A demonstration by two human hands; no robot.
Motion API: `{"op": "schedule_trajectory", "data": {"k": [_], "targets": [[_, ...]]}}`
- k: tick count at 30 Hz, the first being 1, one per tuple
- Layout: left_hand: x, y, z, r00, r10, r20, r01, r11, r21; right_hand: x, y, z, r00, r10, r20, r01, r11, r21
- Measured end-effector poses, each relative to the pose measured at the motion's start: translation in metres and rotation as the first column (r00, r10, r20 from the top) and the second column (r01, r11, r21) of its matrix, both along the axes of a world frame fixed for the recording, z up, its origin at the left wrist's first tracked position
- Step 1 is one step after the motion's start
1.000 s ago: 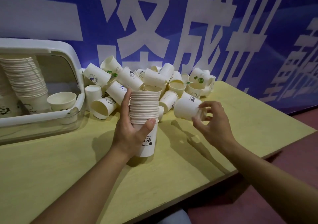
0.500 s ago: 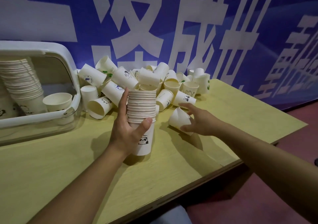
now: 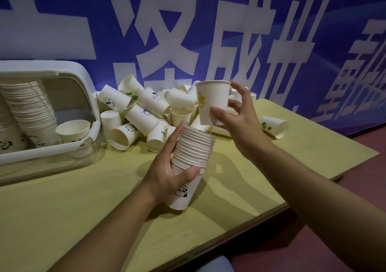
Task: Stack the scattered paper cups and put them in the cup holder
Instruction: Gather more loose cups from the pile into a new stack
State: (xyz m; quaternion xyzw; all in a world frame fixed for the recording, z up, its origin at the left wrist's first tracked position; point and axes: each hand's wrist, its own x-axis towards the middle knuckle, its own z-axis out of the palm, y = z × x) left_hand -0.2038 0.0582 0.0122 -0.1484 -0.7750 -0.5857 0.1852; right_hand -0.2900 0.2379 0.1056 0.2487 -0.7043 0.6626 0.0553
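White cups (image 3: 146,112) (panda print), yellow table (image 3: 62,209)

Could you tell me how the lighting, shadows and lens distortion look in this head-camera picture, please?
Head view: dim, bluish light; soft shadows fall on the table beside the cup stack; wide-angle bending curves the cup holder and table edge; the loose cups look slightly soft.

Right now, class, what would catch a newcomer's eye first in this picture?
The left hand grips a tall stack of cups at centre, while the right hand holds a single cup upright just above it. Behind them lies a heap of loose cups, with the cup holder at far left.
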Motion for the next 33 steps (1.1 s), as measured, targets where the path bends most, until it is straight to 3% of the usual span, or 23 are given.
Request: {"op": "schedule_trajectory", "data": {"k": [4, 8, 14, 16, 18, 21, 26, 29, 33], "targets": [[0.000, 0.000, -0.002, 1.000, 0.007, -0.003, -0.007, 1.000, 0.001, 0.018, -0.018, -0.009, 0.999, 0.049, -0.019, -0.047, 0.996, 0.080], [0.000, -0.001, 0.002, 0.993, 0.113, -0.028, -0.112, 0.993, 0.024, 0.021, -0.022, -0.023, 1.000, 0.028, 0.006, -0.028, 0.995, 0.091], [-0.009, -0.003, -0.004, 0.981, 0.183, -0.068, -0.177, 0.981, 0.081, 0.007, 0.000, -0.038, 0.991, 0.031, -0.134, 0.003, 0.970, 0.242], [-0.016, 0.005, -0.002, 0.983, 0.174, -0.052, -0.170, 0.982, 0.078, -0.018, 0.018, -0.038, 0.979, -0.020, -0.205, 0.086, 0.945, 0.316], [-0.026, 0.015, 0.003, 0.988, 0.149, -0.046, -0.145, 0.987, 0.071, -0.059, 0.040, -0.038, 0.949, -0.114, -0.294, 0.246, 0.852, 0.463], [-0.045, 0.033, 0.012, 0.993, 0.110, -0.044, -0.108, 0.993, 0.046, -0.129, 0.080, -0.040, 0.912, -0.227, -0.341, 0.408, 0.569, 0.714], [-0.079, 0.066, 0.021, 0.995, 0.094, -0.040, -0.092, 0.994, 0.051, -0.216, 0.145, -0.051, 0.863, -0.308, -0.401, 0.484, 0.271, 0.832], [-0.099, 0.082, 0.025, 0.995, 0.085, -0.059, -0.081, 0.995, 0.055, -0.248, 0.170, -0.060, 0.847, -0.307, -0.433, 0.494, 0.156, 0.855], [-0.119, 0.094, 0.028, 0.996, 0.071, -0.054, -0.069, 0.997, 0.046, -0.274, 0.186, -0.070, 0.849, -0.310, -0.428, 0.478, 0.103, 0.872]]}}
